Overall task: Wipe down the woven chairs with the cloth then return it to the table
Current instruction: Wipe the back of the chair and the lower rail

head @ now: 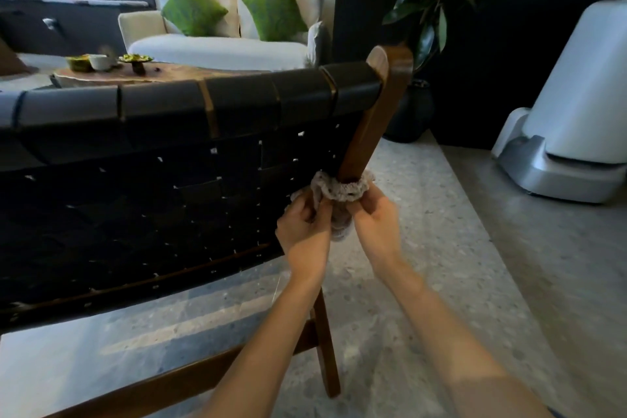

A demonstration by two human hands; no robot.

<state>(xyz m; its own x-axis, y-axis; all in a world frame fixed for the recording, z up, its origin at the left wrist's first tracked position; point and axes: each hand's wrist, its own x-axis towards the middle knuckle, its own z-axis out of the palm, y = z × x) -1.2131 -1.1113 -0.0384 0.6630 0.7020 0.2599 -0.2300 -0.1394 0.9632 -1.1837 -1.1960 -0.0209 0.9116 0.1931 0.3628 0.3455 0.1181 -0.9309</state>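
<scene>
- The cloth [339,192] is wrapping around the wooden post [369,132] of the woven chair [169,180], at 3 o'clock of its black woven back.
- The left hand [303,231] is pinching one cloth end with curled fingers, at 8 o'clock of the wrap.
- The right hand [376,224] is gripping the other end, at 4 o'clock.
- The table [190,73] is standing beyond the chair, at 11 o'clock, carrying small bowls [98,62].

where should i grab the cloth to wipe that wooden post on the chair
Grip the cloth by its two ends on the near side of the post, from behind the chair, as the left hand and right hand do. It is looped around the slim tilted upright, so pulling both ends probably keeps it snug.
</scene>
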